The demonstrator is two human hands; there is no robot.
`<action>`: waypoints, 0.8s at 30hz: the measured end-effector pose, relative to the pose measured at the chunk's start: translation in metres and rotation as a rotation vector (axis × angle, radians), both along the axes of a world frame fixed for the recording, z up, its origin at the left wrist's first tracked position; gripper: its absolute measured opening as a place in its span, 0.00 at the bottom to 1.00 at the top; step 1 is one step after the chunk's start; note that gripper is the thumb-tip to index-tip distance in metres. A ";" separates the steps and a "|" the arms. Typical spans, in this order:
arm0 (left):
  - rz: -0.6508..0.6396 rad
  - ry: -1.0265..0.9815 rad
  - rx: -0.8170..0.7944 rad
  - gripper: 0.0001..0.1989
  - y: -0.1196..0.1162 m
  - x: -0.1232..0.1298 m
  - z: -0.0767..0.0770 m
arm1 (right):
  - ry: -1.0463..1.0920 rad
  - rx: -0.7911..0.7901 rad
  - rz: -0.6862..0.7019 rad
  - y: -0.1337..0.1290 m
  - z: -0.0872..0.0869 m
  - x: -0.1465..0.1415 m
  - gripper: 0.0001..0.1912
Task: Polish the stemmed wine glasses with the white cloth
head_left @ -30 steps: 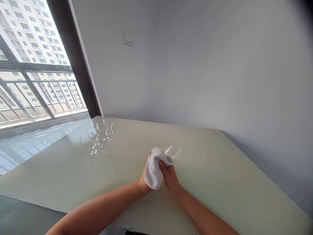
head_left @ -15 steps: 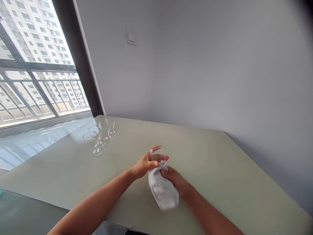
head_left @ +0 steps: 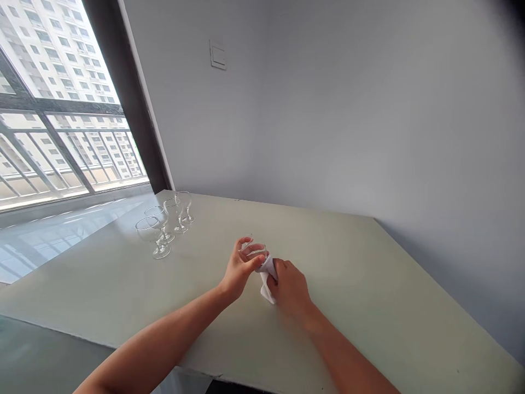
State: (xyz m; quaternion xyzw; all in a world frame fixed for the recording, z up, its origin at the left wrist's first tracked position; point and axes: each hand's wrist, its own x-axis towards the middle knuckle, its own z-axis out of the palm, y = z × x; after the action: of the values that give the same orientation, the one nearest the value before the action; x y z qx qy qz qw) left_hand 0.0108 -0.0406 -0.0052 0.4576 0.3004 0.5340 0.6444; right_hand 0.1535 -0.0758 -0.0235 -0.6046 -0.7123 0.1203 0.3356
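A clear stemmed glass (head_left: 255, 251) sits in the person's grip just above the middle of the tabletop (head_left: 348, 262), tilted, with its rim turned toward the left hand. Its lower part is hidden by the hands and cloth, so the stem cannot be made out. The left hand (head_left: 238, 268) is grasping the bowl, its fingers (head_left: 246, 243) curled around the glass from the near left side. The right hand (head_left: 291, 287) is clenched on a white cloth (head_left: 267, 279), pressing it against the underside of the glass, right beside the left hand. A fold of the cloth hangs toward 6 o'clock below the glass; whether it touches the tabletop cannot be told.

At about 10 o'clock from the hands, well apart from them, four stemmed glasses (head_left: 152, 235) stand upright in a loose diagonal row near the far left corner of the pale green tabletop. They are close together, and none shows a readable label.

Beyond the tabletop at 12 o'clock rises a grey wall (head_left: 328, 120) with a light switch (head_left: 217, 54); any lettering on it is too small to read. At 10 o'clock, a window (head_left: 123, 93) looks out past a metal railing (head_left: 69, 153) to a tall apartment tower (head_left: 53, 60).
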 end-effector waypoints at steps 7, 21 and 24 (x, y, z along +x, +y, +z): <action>-0.043 -0.040 0.123 0.28 0.007 -0.007 0.002 | 0.693 -0.338 0.203 0.006 -0.001 0.008 0.10; 0.481 -0.121 0.019 0.23 0.027 -0.022 0.002 | -0.014 0.277 0.393 -0.006 -0.030 -0.014 0.24; 0.580 -0.135 0.044 0.23 0.037 -0.032 0.003 | -0.159 0.205 0.445 -0.011 -0.023 -0.013 0.24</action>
State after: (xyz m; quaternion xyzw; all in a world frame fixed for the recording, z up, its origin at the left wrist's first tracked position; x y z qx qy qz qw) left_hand -0.0214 -0.0032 -0.0018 0.3301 0.3636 0.7313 0.4733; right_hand 0.1403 -0.0868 -0.0467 -0.4032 -0.8605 0.0707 0.3033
